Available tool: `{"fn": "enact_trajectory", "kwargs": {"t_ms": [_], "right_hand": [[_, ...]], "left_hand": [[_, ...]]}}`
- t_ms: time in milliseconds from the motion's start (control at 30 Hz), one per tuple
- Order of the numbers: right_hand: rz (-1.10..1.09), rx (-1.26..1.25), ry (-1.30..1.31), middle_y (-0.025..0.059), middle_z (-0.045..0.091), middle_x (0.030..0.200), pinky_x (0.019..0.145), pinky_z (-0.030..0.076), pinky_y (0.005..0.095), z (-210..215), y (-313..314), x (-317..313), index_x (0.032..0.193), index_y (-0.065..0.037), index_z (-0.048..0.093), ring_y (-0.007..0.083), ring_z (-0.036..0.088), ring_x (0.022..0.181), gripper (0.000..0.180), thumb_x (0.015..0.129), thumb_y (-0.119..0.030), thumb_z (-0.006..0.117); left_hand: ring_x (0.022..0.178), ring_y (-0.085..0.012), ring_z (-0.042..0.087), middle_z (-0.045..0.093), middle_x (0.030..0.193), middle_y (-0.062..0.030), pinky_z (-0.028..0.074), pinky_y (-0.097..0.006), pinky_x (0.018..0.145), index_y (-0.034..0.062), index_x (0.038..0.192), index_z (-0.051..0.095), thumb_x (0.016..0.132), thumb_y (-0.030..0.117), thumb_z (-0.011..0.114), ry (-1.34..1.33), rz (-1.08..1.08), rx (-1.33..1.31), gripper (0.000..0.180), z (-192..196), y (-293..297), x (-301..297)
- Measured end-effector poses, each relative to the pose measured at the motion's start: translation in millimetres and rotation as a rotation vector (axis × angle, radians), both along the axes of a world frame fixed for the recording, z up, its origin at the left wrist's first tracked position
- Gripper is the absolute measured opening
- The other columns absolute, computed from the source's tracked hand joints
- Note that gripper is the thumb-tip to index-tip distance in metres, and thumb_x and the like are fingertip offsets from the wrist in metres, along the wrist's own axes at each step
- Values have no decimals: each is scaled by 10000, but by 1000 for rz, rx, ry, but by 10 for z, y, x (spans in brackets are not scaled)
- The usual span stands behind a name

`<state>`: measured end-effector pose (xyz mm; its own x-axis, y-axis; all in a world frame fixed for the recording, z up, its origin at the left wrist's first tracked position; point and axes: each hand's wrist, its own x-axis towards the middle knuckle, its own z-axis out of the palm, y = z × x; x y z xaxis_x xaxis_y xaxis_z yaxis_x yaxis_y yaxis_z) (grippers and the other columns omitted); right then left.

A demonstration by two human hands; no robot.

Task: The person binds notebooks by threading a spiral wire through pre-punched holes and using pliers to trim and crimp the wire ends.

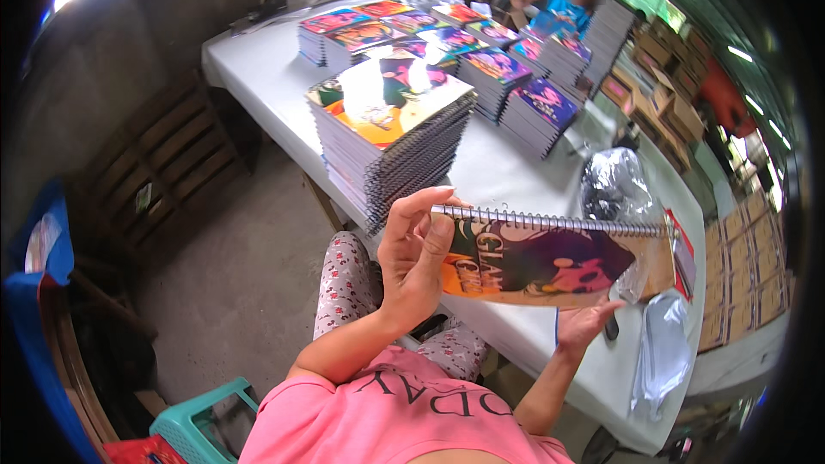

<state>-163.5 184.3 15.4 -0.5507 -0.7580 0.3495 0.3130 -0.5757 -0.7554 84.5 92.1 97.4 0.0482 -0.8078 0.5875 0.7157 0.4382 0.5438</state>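
A spiral notebook point(550, 262) with a dark, colourful cover is tilted in front of me, its wire binding along the top edge. My left hand point(417, 249) grips its left end, thumb on the cover and fingers around the bound corner. Under the lower right edge is my right hand point(586, 325), palm turned up and fingers stretched out; the notebook's edge partly hides them, and whether they bear its weight is unclear. Just beyond my left hand stands a tall stack of spiral notebooks point(391, 133) with glossy covers.
Several shorter notebook stacks point(494, 77) cover the far part of the white table point(284, 112). Clear plastic wrap point(614, 185) and a pale plastic sheet point(663, 348) lie to the right. Across the table sits a person in blue point(563, 13). A green stool point(202, 412) stands at lower left.
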Motion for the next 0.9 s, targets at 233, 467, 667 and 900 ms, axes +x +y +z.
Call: {"fn": "enact_trajectory", "kwargs": {"t_ms": [233, 467, 667, 900], "right_hand": [[-330, 76, 449, 182, 489, 1221, 916, 409, 360, 936, -355, 307, 1362, -21, 283, 260, 495, 1100, 780, 806, -468, 599], [-8, -30, 1445, 150, 551, 1164, 843, 455, 336, 2059, -511, 1316, 1317, -17, 384, 233, 570, 1031, 692, 748, -242, 707], [208, -105, 733, 156, 567, 1146, 789, 531, 311, 2321, -1518, 1403, 1354, -57, 321, 234, 632, 917, 652, 792, -70, 651], [53, 421, 665, 52, 608, 822, 478, 401, 161, 1598, -2490, 1384, 1298, -61, 364, 37, 531, 595, 653, 774, -215, 721]], "left_hand": [[974, -170, 572, 533, 1084, -138, 485, -281, 821, 42, 1193, 405, 911, 52, 488, -105, 74, -22, 294, 315, -8, 541], [952, -208, 616, 570, 1052, -128, 507, -292, 787, 3, 1165, 443, 842, -10, 584, -529, 120, -341, 352, 846, -315, 639], [1018, -190, 581, 614, 1118, -78, 426, -302, 891, 22, 1132, 558, 836, 148, 628, -518, 901, -399, 329, 1092, -1139, 1343], [1162, -248, 465, 532, 1205, -164, 312, -348, 1000, 29, 1214, 517, 912, 545, 376, -465, 401, 163, 615, 126, -1895, 1397]]}}
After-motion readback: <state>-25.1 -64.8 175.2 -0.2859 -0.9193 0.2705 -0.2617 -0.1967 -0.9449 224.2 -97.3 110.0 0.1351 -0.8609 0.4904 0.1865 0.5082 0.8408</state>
